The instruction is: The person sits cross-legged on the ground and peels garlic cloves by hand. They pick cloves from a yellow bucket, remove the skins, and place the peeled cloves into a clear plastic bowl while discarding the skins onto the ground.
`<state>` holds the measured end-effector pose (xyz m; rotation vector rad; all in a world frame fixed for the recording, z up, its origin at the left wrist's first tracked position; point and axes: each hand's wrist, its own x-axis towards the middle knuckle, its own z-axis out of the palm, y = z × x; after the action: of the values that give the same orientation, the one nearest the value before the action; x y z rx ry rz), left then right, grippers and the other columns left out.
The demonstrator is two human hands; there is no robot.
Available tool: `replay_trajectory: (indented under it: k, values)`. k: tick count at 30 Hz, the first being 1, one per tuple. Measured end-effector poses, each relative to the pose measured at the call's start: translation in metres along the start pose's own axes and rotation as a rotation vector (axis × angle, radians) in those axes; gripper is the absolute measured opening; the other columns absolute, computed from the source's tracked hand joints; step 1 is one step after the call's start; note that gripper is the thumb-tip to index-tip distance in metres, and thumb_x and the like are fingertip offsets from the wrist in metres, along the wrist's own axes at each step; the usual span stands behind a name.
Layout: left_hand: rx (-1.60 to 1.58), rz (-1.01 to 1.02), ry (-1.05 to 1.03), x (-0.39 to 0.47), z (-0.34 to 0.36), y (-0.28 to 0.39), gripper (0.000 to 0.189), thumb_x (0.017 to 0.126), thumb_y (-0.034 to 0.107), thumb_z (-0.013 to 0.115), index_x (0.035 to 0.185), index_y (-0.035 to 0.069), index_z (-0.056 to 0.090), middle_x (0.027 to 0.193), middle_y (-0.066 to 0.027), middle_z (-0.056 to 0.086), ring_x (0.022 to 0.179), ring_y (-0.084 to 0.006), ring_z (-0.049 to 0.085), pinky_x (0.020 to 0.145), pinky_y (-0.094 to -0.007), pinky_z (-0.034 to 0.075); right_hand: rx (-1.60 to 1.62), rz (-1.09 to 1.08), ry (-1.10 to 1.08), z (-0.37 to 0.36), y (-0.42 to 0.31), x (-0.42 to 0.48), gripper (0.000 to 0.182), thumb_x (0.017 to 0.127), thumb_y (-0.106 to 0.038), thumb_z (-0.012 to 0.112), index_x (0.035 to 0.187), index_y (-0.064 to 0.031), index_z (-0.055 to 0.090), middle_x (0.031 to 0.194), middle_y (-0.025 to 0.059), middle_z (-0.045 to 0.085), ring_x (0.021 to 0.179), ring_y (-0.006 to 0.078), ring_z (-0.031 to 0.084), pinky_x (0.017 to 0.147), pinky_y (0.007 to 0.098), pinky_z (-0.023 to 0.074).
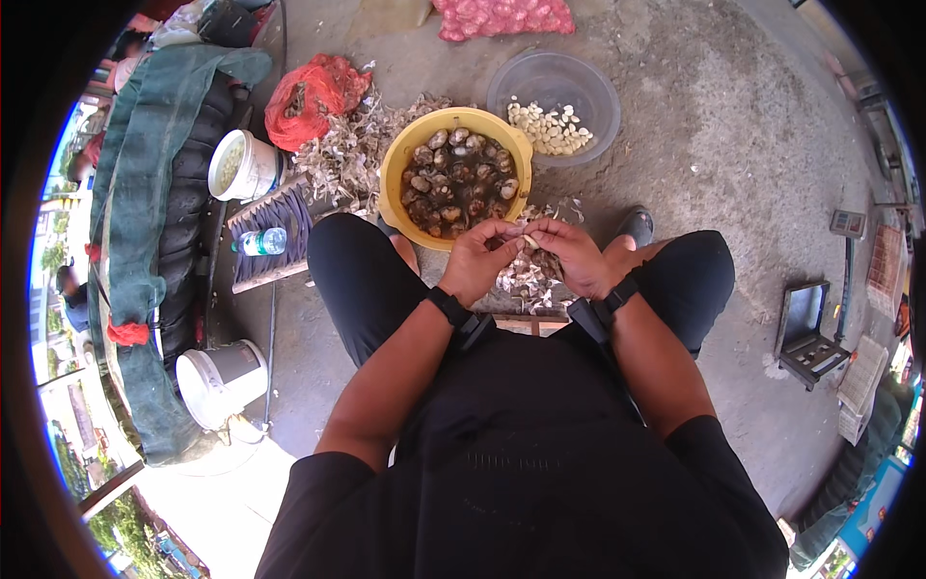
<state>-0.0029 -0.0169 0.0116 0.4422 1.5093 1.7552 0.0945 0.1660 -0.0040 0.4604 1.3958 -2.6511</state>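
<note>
Between my two hands, just past the near rim of a yellow plastic basin (pixel 391 170), is a pale garlic clove (pixel 532 242). My left hand (pixel 474 262) pinches it from the left with thumb and forefinger. The fingers of my right hand (pixel 575 255) grip it from the other side. Whole garlic bulbs (pixel 451 214) sit in dark water in the yellow basin. Beyond it to the right, a translucent grey basin (pixel 604 87) contains a heap of peeled garlic cloves (pixel 551 132). Loose garlic skins (pixel 532 284) lie on the ground below my hands.
More garlic skins (pixel 340 163) and a red mesh bag (pixel 316 98) lie left of the yellow basin. A low woven stool (pixel 271 210) bears a plastic bottle (pixel 262 242). White buckets (pixel 235 166) stand farther left. A pink net sack (pixel 504 16) lies ahead; a platform scale (pixel 810 347) stands right.
</note>
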Motion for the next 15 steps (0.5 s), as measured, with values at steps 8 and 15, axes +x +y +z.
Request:
replay_trajectory:
  k: [8,15]
  values:
    - [0.307,0.048,-0.029,-0.005,0.0,0.003,0.01,0.096,0.009,0.068,0.1,0.001,0.063,0.089,0.0015,0.062,0.081,-0.0045,0.055,0.07,-0.0225,0.047,-0.074,0.084,0.026,0.005,-0.002,-0.002,0.022,0.103,-0.017,0.059,0.115,-0.0004,0.066,0.107,0.0027,0.068,0.1,0.0105,0.061,0.093,0.0264,0.0473]
    - [0.472,0.136,-0.02,-0.007,0.001,0.004,0.008,0.094,0.008,0.065,0.095,0.001,0.061,0.084,0.0006,0.06,0.077,-0.0052,0.053,0.067,-0.0237,0.045,-0.083,0.016,0.114,0.01,-0.002,0.001,0.026,0.102,-0.02,0.061,0.117,0.0002,0.067,0.106,0.0048,0.07,0.099,0.0117,0.064,0.093,0.0271,0.0483]
